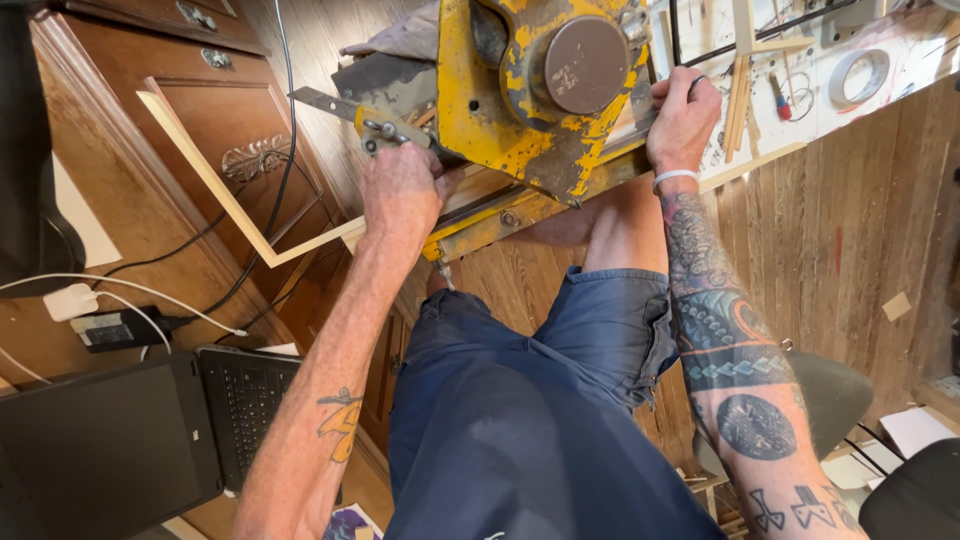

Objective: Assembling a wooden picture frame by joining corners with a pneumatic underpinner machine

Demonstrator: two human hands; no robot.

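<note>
A worn yellow metal machine with a round grey disc sits in front of me above my knees. My left hand is closed on the machine's front left edge, just below a grey metal lever with bolts. A thin light wooden frame, L-shaped in view, runs from the upper left down toward that hand and under the machine. My right hand presses on the wooden strip at the machine's right side, fingers curled over it. I wear blue shorts.
A black laptop lies at the lower left beside a white charger and cables. A brown carved cabinet stands at the left. A white workbench at the upper right holds a tape roll, a red-handled screwdriver and wooden strips. Plank floor at the right.
</note>
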